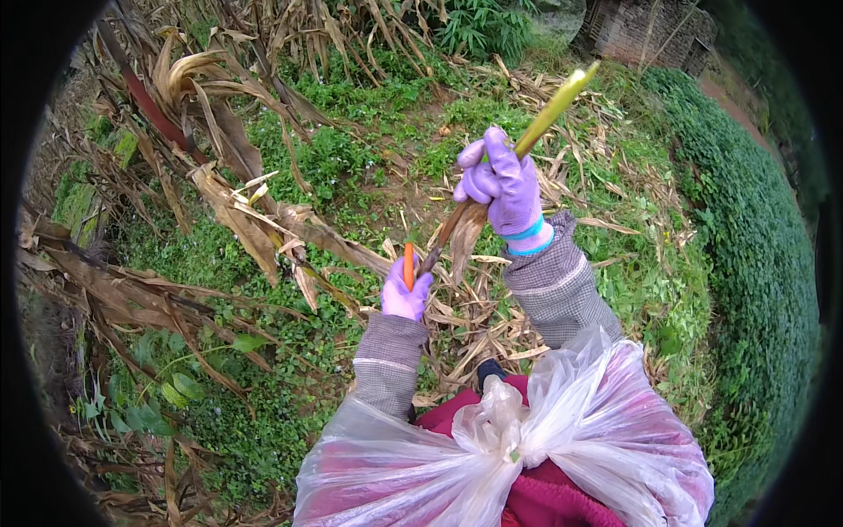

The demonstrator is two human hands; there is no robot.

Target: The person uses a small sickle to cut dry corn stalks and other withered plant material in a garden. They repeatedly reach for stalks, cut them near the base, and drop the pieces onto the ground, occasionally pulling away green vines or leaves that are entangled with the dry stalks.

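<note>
Purple-gloved, my right hand (502, 180) grips the stalk (553, 110) beyond the plastic (386, 461); my left hand (406, 297), nearer the plastic, clasps an orange handle (408, 266). Probably steadying the stalk; next needs firm grip.

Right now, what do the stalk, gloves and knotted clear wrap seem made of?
Stalk: plant matter, smooth and green near its pale cut end.
Gloves: probably thin rubber, smooth-looking, creased around the fingers.
Wrap: likely thin plastic film, glossy, see-through, crinkled at the knot.

The ground (393, 198) shows brown soil among low green weeds (332, 162), with dry tan leaves (474, 327) strewn across its middle and upper right.
</note>
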